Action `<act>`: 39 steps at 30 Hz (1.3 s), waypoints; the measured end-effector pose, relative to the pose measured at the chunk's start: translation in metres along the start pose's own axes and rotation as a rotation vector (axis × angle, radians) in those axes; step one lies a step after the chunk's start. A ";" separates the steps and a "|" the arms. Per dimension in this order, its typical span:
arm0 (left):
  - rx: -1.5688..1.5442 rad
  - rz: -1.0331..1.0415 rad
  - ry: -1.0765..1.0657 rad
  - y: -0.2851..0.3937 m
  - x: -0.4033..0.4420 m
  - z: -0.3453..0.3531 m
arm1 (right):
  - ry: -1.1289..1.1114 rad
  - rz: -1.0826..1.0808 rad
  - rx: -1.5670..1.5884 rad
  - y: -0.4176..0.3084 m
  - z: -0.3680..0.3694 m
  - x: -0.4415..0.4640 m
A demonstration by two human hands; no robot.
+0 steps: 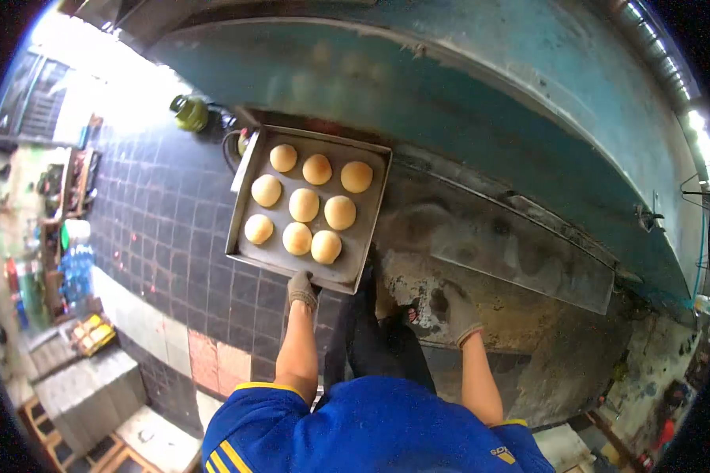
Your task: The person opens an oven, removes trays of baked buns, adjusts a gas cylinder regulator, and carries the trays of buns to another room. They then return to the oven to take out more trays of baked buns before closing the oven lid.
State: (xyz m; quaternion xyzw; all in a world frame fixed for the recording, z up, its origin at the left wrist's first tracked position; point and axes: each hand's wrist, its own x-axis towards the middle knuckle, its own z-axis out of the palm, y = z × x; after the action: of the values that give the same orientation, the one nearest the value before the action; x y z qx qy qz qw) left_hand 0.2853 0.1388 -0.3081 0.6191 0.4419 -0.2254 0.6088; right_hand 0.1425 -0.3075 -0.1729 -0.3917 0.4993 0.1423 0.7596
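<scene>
My left hand [302,290], in a grey knit glove, grips the near rim of a square metal baking tray [335,273]. Several round, golden-topped buns [304,205] sit apart in rough rows on the tray, two of them at the near side almost touching. My right hand [461,317], also gloved, hangs lower on the right, away from the tray. Its fingers point forward and look loosely apart, and I see nothing held in them, though they are a little blurred.
A green gas cylinder [189,113] stands on the dark tiled floor [170,185] beyond the tray. A large teal metal structure [481,102] rises ahead, with a worn ledge below it. Bottles [76,272] and a grey box [91,398] are at the left.
</scene>
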 end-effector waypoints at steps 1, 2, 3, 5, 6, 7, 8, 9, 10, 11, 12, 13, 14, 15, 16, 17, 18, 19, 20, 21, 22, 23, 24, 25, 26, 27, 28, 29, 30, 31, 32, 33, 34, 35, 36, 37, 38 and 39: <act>-0.118 0.017 0.069 -0.013 -0.023 -0.010 | 0.005 -0.061 -0.242 0.010 -0.020 0.029; -0.234 0.038 0.134 -0.025 -0.047 -0.023 | -0.004 -0.093 -0.363 0.014 -0.025 0.037; -0.166 -0.003 0.173 -0.036 -0.066 -0.043 | -0.008 -0.127 -0.484 0.018 -0.029 0.046; -0.165 0.032 0.200 -0.056 -0.105 -0.077 | -0.203 -0.253 -1.198 0.003 -0.013 0.033; -0.162 0.064 0.212 -0.063 -0.127 -0.092 | -0.265 -0.290 -1.373 -0.001 -0.001 0.013; -0.150 0.093 0.178 -0.063 -0.150 -0.104 | -0.326 -0.341 -1.542 -0.005 0.010 -0.008; -0.154 0.120 0.194 -0.060 -0.171 -0.114 | -0.257 -0.161 -1.232 -0.010 0.037 -0.038; -0.122 0.108 0.136 -0.054 -0.189 -0.120 | -0.261 -0.157 -1.113 -0.003 0.047 -0.043; -0.093 0.104 0.083 -0.050 -0.199 -0.125 | -0.279 -0.169 -0.959 0.013 0.045 -0.044; -0.052 0.118 0.029 -0.043 -0.202 -0.123 | -0.293 -0.170 -0.771 0.029 0.043 -0.042; -0.011 0.128 -0.020 -0.043 -0.208 -0.126 | -0.299 -0.158 -0.575 0.053 0.040 -0.038; 0.176 0.297 -0.121 -0.053 -0.201 -0.131 | -0.291 -0.143 -0.389 0.071 0.036 -0.035; 0.242 0.293 -0.170 -0.039 -0.207 -0.116 | -0.276 -0.129 -0.226 0.084 0.029 -0.036; 0.308 0.292 -0.218 -0.023 -0.213 -0.100 | -0.250 -0.119 -0.088 0.098 0.018 -0.037; 0.249 0.121 -0.233 0.009 -0.242 -0.069 | -0.218 -0.115 0.039 0.111 0.002 -0.041; 0.371 0.144 -0.271 0.020 -0.238 -0.052 | -0.190 -0.108 0.153 0.121 -0.018 -0.045; 0.497 0.162 -0.315 0.029 -0.232 -0.035 | -0.167 -0.103 0.265 0.132 -0.040 -0.051; 0.599 0.157 -0.374 0.049 -0.235 -0.010 | -0.163 -0.096 0.379 0.141 -0.059 -0.056; 0.703 0.147 -0.434 0.067 -0.239 0.015 | -0.171 -0.086 0.485 0.152 -0.078 -0.064; 0.721 0.234 -0.563 0.070 -0.219 0.036 | -0.185 -0.084 0.546 0.158 -0.088 -0.070; 0.735 0.317 -0.690 0.070 -0.192 0.056 | -0.199 -0.081 0.608 0.164 -0.097 -0.077; 0.935 0.410 -0.687 0.074 -0.161 0.085 | -0.111 -0.210 0.354 0.166 -0.101 -0.085; 1.131 0.502 -0.678 0.084 -0.137 0.116 | 0.006 -0.314 0.095 0.168 -0.106 -0.094; 1.248 0.604 -0.664 0.099 -0.118 0.149 | 0.097 -0.334 -0.005 0.157 -0.102 -0.095; 1.301 0.703 -0.628 0.118 -0.101 0.180 | 0.121 -0.299 0.014 0.141 -0.088 -0.087; 1.349 0.784 -0.584 0.136 -0.085 0.209 | 0.137 -0.258 0.045 0.123 -0.075 -0.078; 1.392 0.853 -0.538 0.154 -0.068 0.237 | 0.143 -0.228 0.073 0.103 -0.061 -0.067; 1.425 0.904 -0.495 0.170 -0.054 0.261 | 0.147 -0.207 0.088 0.086 -0.049 -0.058; 1.450 0.945 -0.458 0.183 -0.038 0.284 | 0.154 -0.193 0.093 0.069 -0.040 -0.050; 1.475 0.980 -0.426 0.195 -0.026 0.305 | 0.158 -0.181 0.088 0.055 -0.032 -0.042; 1.489 1.003 -0.408 0.204 -0.014 0.324 | 0.163 -0.171 0.083 0.043 -0.026 -0.035; 1.502 1.025 -0.382 0.215 -0.002 0.342 | 0.169 -0.163 0.082 0.033 -0.019 -0.027; 1.514 1.047 -0.362 0.223 0.006 0.357 | 0.173 -0.158 0.074 0.023 -0.012 -0.019; 1.520 1.057 -0.351 0.228 0.013 0.369 | 0.174 -0.157 0.072 0.016 -0.008 -0.012; 1.530 1.070 -0.341 0.234 0.020 0.380 | 0.174 -0.156 0.070 0.008 -0.003 -0.006; 1.539 1.076 -0.333 0.238 0.025 0.388 | 0.173 -0.155 0.067 0.002 0.000 -0.001; 1.546 1.085 -0.330 0.241 0.029 0.394 | 0.171 -0.155 0.063 -0.004 0.004 0.004; 1.553 1.090 -0.323 0.244 0.032 0.399 | 0.166 -0.154 0.059 -0.010 0.008 0.009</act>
State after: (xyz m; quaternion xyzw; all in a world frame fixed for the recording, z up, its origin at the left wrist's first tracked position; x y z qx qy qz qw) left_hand 0.6052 -0.2007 -0.2613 0.9312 -0.2683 -0.2237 0.1038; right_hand 0.1578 -0.3094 -0.1743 -0.4169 0.5329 0.0358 0.7355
